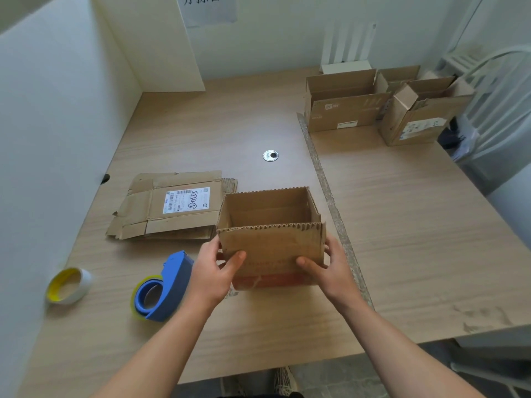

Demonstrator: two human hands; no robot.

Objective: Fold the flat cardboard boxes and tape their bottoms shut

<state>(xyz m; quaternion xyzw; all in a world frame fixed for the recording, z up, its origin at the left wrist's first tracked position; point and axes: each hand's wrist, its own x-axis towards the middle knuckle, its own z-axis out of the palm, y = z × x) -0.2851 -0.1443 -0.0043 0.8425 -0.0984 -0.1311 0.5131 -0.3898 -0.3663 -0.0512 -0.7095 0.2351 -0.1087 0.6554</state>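
Cardboard box (271, 248) is standing mouth-up on the table (402, 225), directly ahead of the person, its long axis running left to right. Left hand (214, 271) and right hand (330, 268) are gripping its two near corners, thumbs pressing the front wall. Tape dispenser (163, 288) is lying just beside the left hand, which is the nearer one for taping. Flat boxes (172, 208) are lying beyond it.

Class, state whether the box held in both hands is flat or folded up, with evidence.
Folded up: the box stands upright, four walls raised, top open, interior visible. Bottom taping cannot be told.
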